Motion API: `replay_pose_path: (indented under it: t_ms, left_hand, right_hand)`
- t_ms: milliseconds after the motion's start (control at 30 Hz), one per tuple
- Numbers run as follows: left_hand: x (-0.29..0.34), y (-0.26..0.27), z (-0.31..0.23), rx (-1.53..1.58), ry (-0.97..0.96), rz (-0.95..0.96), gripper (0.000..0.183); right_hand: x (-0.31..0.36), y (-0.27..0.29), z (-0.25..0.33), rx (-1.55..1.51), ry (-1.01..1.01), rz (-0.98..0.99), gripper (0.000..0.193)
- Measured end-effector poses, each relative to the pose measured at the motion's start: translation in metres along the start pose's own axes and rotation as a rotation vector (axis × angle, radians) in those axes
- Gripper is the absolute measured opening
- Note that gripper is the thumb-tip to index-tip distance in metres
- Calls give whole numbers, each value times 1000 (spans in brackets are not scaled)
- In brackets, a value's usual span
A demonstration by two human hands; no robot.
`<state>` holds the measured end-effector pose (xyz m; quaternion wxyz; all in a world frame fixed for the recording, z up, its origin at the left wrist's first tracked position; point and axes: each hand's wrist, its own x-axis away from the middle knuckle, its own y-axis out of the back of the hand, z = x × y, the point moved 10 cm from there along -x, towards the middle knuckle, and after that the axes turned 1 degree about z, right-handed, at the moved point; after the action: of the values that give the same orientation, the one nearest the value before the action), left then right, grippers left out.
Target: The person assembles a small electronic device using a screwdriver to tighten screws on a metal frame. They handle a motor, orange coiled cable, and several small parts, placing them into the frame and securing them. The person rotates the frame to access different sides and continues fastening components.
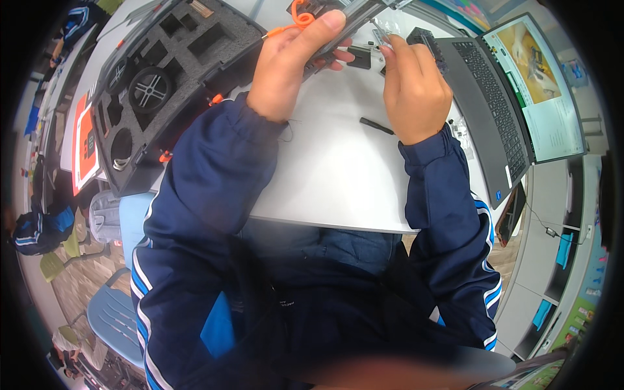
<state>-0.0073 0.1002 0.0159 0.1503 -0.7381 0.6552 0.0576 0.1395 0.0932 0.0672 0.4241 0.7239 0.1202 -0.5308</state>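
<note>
At the far edge of the white table, my left hand (286, 68) is closed around a grey metal frame (364, 14), thumb pressed along its top. A coiled orange cord (300, 16) runs beside that thumb. To the right, my right hand (416, 88) has its thumb and fingers pinched together near the frame. Something small and shiny shows at its fingertips, too unclear to name. Just beyond them lies crumpled clear plastic (390, 26). A small black block (359, 58) lies between the hands, and a slim black stick (376, 125) rests near my right wrist.
An open black case (227, 62) with cut grey foam stands at the left, with a spoked black wheel (151, 90) in it. An open laptop (484, 97) stands at the right. The white table's (331, 169) near edge is against me. A blue chair (114, 318) stands lower left.
</note>
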Motion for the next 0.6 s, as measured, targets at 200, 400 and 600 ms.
replay_pose_path:
  t_ms: [200, 400, 600]
  left_hand:
    - [0, -1, 7, 193, 101, 20, 60]
    - [0, 0, -2, -61, -11, 16, 60]
    - [0, -1, 1, -97, -2, 31, 60]
  right_hand:
    - [-4, 8, 6, 104, 64, -52, 22]
    - [-3, -1, -2, -21, -23, 49, 11]
    - [-4, -8, -21, -304, -179, 139, 10]
